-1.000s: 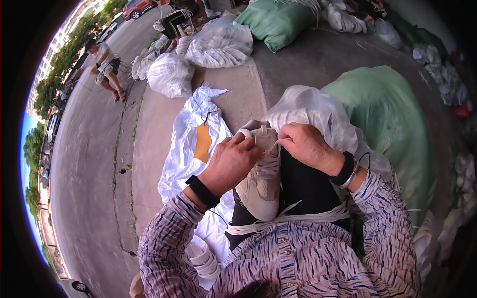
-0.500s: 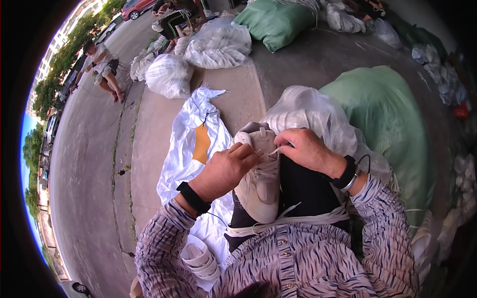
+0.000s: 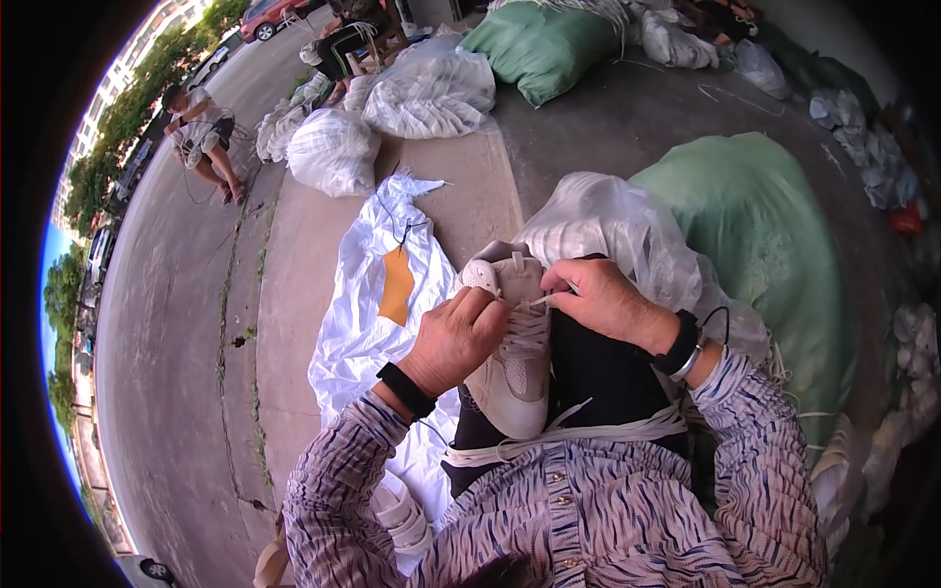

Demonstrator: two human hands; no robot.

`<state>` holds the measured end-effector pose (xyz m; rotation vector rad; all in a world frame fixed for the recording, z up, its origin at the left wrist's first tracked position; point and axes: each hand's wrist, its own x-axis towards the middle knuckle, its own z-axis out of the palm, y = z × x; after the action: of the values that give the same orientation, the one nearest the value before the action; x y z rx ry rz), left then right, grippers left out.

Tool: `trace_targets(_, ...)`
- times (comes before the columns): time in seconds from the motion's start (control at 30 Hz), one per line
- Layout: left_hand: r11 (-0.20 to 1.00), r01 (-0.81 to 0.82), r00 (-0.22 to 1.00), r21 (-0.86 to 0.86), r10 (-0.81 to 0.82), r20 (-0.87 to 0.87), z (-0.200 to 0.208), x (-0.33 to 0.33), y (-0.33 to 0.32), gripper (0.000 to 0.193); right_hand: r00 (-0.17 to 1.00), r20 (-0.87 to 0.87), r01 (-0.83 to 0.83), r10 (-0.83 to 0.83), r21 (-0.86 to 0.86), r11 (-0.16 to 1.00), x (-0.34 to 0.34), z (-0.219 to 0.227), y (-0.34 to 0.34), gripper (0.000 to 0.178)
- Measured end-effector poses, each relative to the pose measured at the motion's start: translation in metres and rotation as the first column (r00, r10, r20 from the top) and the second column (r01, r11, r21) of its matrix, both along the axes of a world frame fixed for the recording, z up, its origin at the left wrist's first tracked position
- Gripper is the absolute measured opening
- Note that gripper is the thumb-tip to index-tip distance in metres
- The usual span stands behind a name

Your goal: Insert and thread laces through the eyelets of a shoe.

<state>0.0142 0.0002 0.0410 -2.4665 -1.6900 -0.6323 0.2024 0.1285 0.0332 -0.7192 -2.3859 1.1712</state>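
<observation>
A pale beige sneaker lies along my lap with its toe toward me. My right hand pinches a white shoelace at the upper right eyelets. My left hand is closed against the left side of the shoe's opening; its fingertips hide what they grip. Below the hands, laces cross the shoe's front. A bundle of loose white laces lies across my dark-trousered thighs.
A white plastic sheet with an orange patch lies to the left, white shoes near its lower end. A filled clear bag and a green sack stand at right. Another person sits far left.
My left hand and forearm have shifted slightly to the right and up beside the shoe. My right hand stays nearly in place. The far-left person's arms have come up.
</observation>
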Motion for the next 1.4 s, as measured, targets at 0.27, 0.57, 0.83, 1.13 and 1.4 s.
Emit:
trace_targets(0.27, 0.974, -0.153, 0.983, 0.169, 0.133, 0.126, -0.023, 0.006, -0.017, 0.025, 0.997, 0.035, -0.050, 0.064, -0.300, 0.952, 0.007, -0.001, 0.009, 0.015)
trace_targets(0.57, 0.971, -0.181, 0.962, 0.155, 0.143, 0.231, -0.036, 0.007, -0.028, 0.028, 0.969, 0.187, 0.066, 0.159, -0.824, 0.563, 0.027, 0.007, 0.006, 0.009)
trace_targets(0.83, 0.924, -0.367, 0.772, -0.104, 0.366, 0.520, -0.030, 0.014, -0.025, 0.032, 0.995, 0.077, 0.103, -0.068, -0.794, 0.599, 0.047, 0.003, 0.005, 0.016)
trace_targets(1.13, 0.997, 0.061, 0.953, 0.036, -0.048, -0.298, 0.023, -0.015, 0.015, 0.012, 0.998, 0.056, -0.037, 0.026, 0.206, 0.978, 0.012, 0.007, -0.031, 0.024)
trace_targets(1.4, 0.975, -0.031, 0.999, -0.220, 0.034, 0.008, 0.018, -0.011, 0.014, 0.013, 0.988, 0.141, -0.107, 0.065, 0.308, 0.945, 0.000, 0.002, -0.028, 0.026)
